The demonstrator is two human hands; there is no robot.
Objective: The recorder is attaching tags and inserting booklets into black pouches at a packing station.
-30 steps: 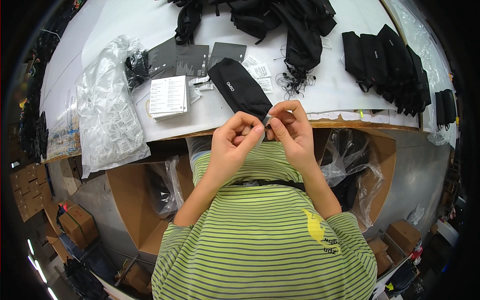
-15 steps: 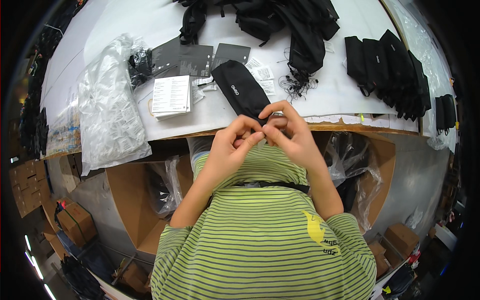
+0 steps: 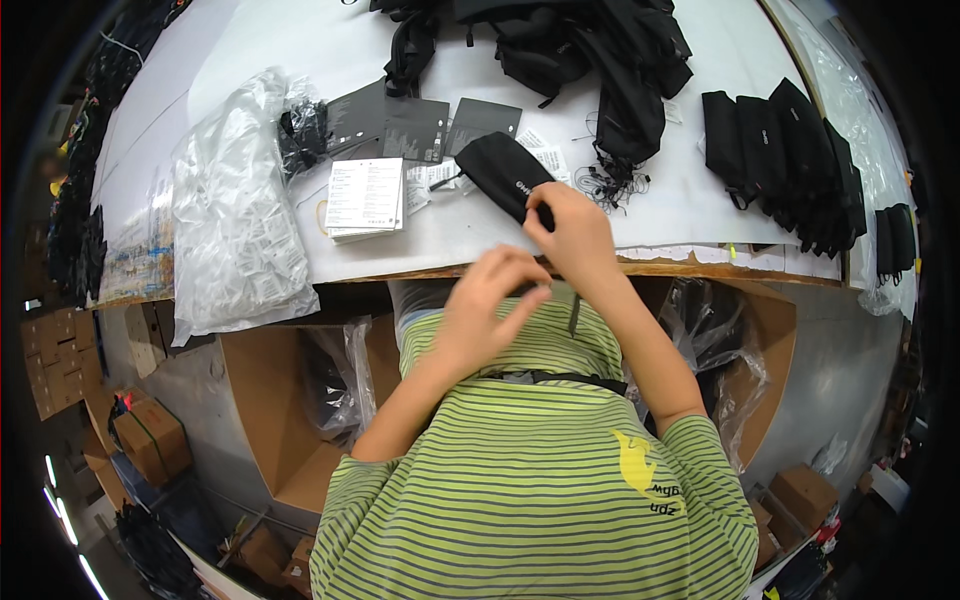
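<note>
A slim black fabric pouch (image 3: 497, 168) with a small white logo lies slanted on the white table near its front edge. My right hand (image 3: 575, 232) pinches the pouch's near end between thumb and fingers. My left hand (image 3: 488, 308) hangs apart from the pouch, just off the table edge, its fingers curved and spread with nothing visible in them. A thin dark strip (image 3: 574, 315) dangles below my right hand; what it is fixed to is hidden. Left of the pouch sit a stack of white printed cards (image 3: 364, 198) and several dark grey cards (image 3: 416, 128).
A clear plastic bag of white labels (image 3: 243, 225) lies at the left. Black bags (image 3: 560, 60) are heaped at the back, with tangled black cords (image 3: 612, 185) nearby. More black pouches (image 3: 785, 160) stand in a row at the right. Open cardboard boxes (image 3: 262, 400) sit below the table.
My hands were together at the table edge and have parted. The right moved up onto the pouch's end; the left dropped back and its fingers spread. The view shifted slightly.
</note>
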